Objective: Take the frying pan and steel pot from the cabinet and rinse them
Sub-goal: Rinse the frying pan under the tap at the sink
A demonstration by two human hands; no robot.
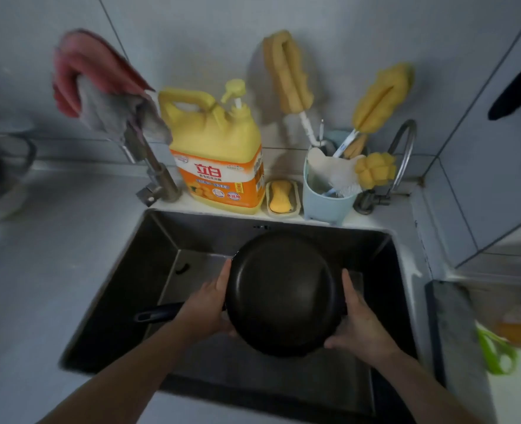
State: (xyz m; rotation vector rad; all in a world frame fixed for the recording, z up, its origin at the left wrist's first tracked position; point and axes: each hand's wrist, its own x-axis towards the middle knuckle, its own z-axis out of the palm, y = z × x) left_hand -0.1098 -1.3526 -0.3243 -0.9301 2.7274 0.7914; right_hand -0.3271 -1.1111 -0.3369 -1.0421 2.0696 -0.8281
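Holding the pan (282, 293) tilted over the sink (161, 240), the left hand (205, 307) and right hand (360, 319) clasp opposite rims, fingers together, probably for rinsing. No pot visible.

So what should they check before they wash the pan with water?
1. Both hands hold the frying pan: left hand and right hand on its sides. Ok.
2. Pan is over the sink. Ok.
3. Faucet spout aimed at the pan: a cloth hides it. Cannot tell.
4. Water running: none seen. Not ok.
5. Steel pot nearby: not seen. Cannot tell.
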